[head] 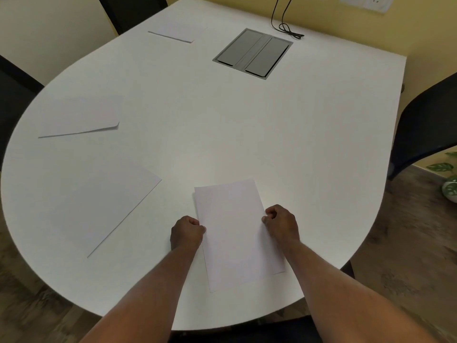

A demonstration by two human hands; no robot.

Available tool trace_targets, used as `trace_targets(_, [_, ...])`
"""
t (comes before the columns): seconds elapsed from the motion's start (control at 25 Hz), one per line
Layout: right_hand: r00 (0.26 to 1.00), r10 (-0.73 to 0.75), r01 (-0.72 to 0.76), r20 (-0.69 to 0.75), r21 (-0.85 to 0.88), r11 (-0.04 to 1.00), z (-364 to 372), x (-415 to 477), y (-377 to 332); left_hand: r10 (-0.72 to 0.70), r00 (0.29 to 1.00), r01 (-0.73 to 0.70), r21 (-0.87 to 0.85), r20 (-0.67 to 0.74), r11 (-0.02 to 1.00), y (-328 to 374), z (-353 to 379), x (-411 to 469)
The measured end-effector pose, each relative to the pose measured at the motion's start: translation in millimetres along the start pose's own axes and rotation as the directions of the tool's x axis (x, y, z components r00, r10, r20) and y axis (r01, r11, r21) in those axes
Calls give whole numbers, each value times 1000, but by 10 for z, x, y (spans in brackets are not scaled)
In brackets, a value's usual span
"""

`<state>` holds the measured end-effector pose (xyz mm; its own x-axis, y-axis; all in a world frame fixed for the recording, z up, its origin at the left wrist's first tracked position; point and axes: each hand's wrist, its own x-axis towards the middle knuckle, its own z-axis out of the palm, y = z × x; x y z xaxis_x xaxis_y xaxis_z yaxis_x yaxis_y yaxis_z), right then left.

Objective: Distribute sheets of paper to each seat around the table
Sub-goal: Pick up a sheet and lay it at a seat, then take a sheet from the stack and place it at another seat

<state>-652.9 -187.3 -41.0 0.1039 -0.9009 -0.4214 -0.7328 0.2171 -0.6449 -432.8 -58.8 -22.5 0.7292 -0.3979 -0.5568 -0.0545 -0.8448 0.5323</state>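
Three loose sheets already lie on the white table [222,125], which is rounded at the near end and squared off toward the wall: the near-left sheet [99,206], the mid-left sheet [81,115] with one corner curled up, and the far sheet [176,30] by the back edge. Near the front edge, a small stack of paper [235,233] rests on the tabletop, its top sheets slightly fanned. The left hand [186,232] pinches the stack's left edge with curled fingers; the right hand [282,222] grips the right edge the same way. Farther back, a grey cable hatch [253,53] is set flush in the tabletop, and a black cord [284,26] loops beside it. Dark chairs [430,125] stand around the table. Yellow walls, wood-look flooring and a potted plant [450,179] at the right frame the room.
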Motion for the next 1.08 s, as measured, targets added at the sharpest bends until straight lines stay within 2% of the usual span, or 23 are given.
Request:
trace_targets(0.68, [998, -39, 38, -47, -16, 999, -19, -108, 23, 32, 998, -31, 17, -47, 999, -161, -108, -31])
trace_targets(0.88, [985, -150, 136, -84, -154, 979, -114, -378, -66, 157, 985, -146, 142, -74, 979, -193, -349, -251])
trace_targets(1.08, [963, -268, 242, -36, -325, 914, -233, -770, -198, 319, 944, -283, 282, -88, 917, -286, -646, -607])
